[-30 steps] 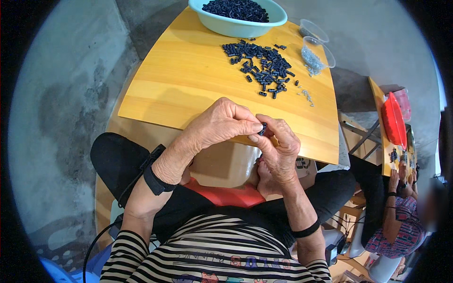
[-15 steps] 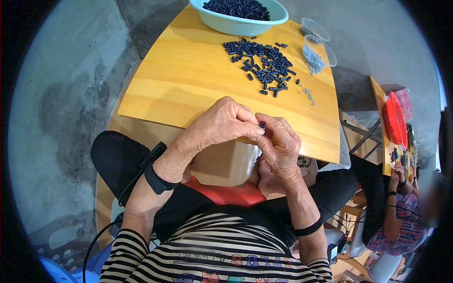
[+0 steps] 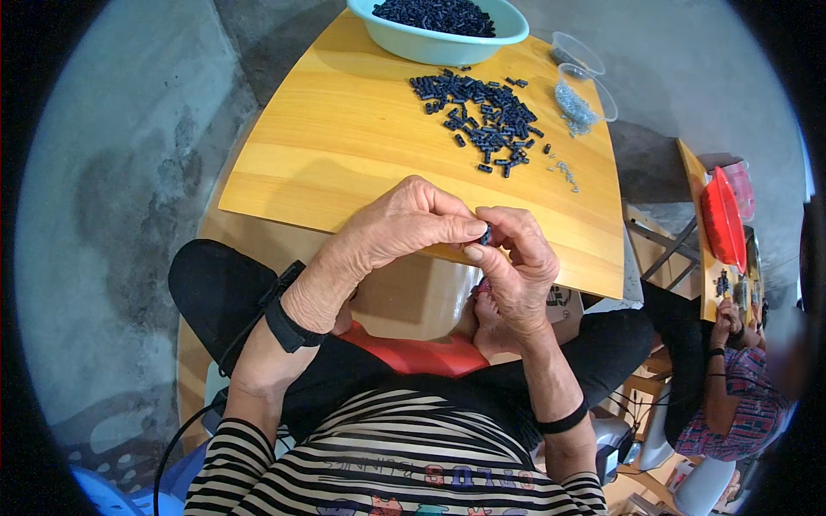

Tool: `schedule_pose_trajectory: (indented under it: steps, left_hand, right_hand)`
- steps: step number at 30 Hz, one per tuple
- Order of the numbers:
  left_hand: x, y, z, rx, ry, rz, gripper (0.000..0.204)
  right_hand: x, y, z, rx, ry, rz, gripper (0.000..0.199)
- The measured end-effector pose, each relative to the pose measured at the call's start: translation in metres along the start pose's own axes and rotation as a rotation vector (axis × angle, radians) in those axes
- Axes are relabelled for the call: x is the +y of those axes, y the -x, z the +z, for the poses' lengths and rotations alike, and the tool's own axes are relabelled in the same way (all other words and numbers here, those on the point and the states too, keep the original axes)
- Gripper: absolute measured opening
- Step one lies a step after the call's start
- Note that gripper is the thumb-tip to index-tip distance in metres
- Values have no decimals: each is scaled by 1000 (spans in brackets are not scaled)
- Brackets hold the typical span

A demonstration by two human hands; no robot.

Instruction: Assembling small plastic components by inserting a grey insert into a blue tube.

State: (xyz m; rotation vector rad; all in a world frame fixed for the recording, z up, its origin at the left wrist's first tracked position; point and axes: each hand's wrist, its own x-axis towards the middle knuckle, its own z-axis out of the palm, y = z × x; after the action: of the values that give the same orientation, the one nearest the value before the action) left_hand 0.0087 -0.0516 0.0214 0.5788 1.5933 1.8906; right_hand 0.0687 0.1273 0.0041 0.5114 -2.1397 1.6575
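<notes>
Just in front of the table's near edge, my two hands meet around a small black plastic piece [image 3: 485, 234]. My left hand [image 3: 413, 219] pinches it between thumb and forefinger from the left. From the other side, the thumb and forefinger of my right hand [image 3: 518, 262] close on the same piece. Much of it is hidden by the fingertips. Beyond my hands, a loose pile of similar short black pieces [image 3: 490, 116] lies on the yellow wooden table [image 3: 318, 129]. A few small silvery metal parts [image 3: 565, 175] are scattered at the pile's right.
A pale turquoise basin [image 3: 439, 47] full of black pieces stands at the far edge. Two clear plastic tubs, the nearer tub [image 3: 578, 101] holding silvery parts, stand at the right edge. Another person [image 3: 731, 387] works at a table with a red basin [image 3: 723, 219] on the right.
My right fingers have shifted slightly to the right and opened a little around the black piece, so more of it shows. My left hand has barely moved.
</notes>
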Motion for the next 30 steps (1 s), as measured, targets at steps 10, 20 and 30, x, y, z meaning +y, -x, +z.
schedule_pose_trajectory:
  steps: [10, 20, 30]
  left_hand:
    - [4, -3, 5, 39, -159, 2, 17]
    - [18, 4, 17, 239, -427, 99, 14]
    - [11, 2, 32, 249, -728, 219, 10]
  right_hand:
    - [-4, -2, -5, -1, 126, -8, 35]
    - [-20, -16, -15, -187, 493, -185, 38]
    - [-17, -12, -29, -386, 798, -322, 21]
